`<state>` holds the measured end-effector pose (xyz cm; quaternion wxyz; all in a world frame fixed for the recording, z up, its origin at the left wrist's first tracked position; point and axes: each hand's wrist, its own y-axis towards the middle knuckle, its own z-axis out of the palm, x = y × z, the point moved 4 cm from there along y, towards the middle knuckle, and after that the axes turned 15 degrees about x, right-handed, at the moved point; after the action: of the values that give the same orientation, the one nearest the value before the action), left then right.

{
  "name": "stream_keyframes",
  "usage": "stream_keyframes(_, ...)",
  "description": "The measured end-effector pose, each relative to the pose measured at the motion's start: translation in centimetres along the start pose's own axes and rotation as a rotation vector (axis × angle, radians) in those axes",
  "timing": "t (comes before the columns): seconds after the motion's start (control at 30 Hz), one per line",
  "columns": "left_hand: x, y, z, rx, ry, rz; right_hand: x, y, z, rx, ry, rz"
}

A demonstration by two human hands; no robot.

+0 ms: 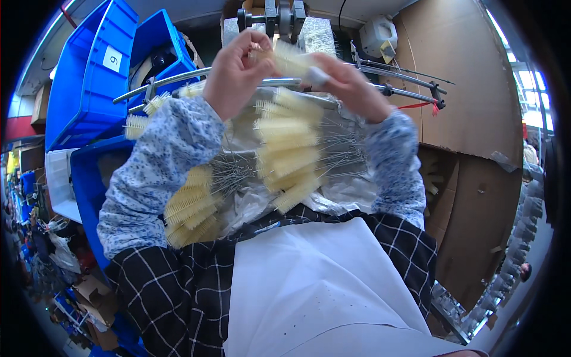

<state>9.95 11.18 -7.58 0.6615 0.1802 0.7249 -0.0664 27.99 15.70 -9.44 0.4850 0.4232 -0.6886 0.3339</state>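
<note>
Between my hands, in front of the machine, is a pale yellow bottle brush (288, 58), smeared by motion. My left hand (241, 72) is closed, thumb and fingers pinched at the brush's left end. My right hand (348, 83), blurred, closes on its right end; a white wrap shows on one finger. Below them lies a pile of similar yellow brushes (288, 149), their twisted wire stems (345, 152) pointing right. Another bunch of brushes (193, 208) rests by my left forearm, partly covered by the sleeve.
Metal rails (410, 92) run crosswise under my hands, before a machine with a wheel (284, 21). Blue bins (89, 77) stand at the left. Large cardboard sheets (458, 77) wall the right side. A white plastic jug (378, 35) sits at the back right.
</note>
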Motion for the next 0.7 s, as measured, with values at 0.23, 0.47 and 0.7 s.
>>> stream_keyframes(0.23,-4.5,-6.2,-5.4,0.198,0.753,-0.207,-4.3,0.0,-3.8,-0.625,-1.102,0.216)
stream_keyframes(0.47,-1.7,-14.7,-11.9,0.319,0.771,-0.789,-9.5,0.4,-6.7,-0.492,-1.154,0.610)
stream_keyframes(0.7,-2.9,-14.6,-12.0,0.152,0.523,-0.724,-9.6,1.1,-6.8,-0.406,-1.079,0.634)
